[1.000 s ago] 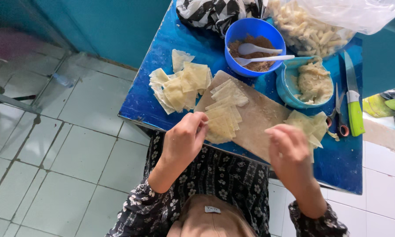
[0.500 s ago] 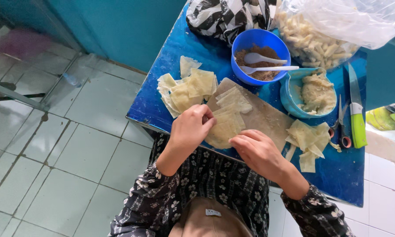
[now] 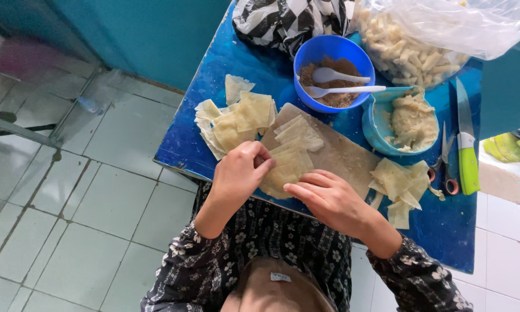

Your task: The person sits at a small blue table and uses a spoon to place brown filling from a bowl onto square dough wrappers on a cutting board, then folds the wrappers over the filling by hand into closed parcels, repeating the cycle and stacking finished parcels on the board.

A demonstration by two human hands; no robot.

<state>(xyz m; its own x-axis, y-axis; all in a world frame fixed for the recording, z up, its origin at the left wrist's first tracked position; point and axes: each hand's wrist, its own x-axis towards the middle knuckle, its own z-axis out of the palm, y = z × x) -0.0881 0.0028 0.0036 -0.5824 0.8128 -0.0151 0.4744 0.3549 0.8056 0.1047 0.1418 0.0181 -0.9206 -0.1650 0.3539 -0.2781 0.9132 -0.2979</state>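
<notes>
Both hands meet over the dough sheets point(image 3: 289, 164) on the wooden board point(image 3: 340, 156): left hand point(image 3: 239, 176) pinching a sheet's edge, right hand point(image 3: 329, 199) spread flat, steadying the stack.

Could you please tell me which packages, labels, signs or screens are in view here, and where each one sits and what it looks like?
Clear plastic bag: far right corner of the blue table, bulging, crinkled, filled with pale rolled pieces.
Small label: bottom centre, on the person's clothing, pale rectangle; its marks are too small to read.
No signs or screens in view.
</notes>
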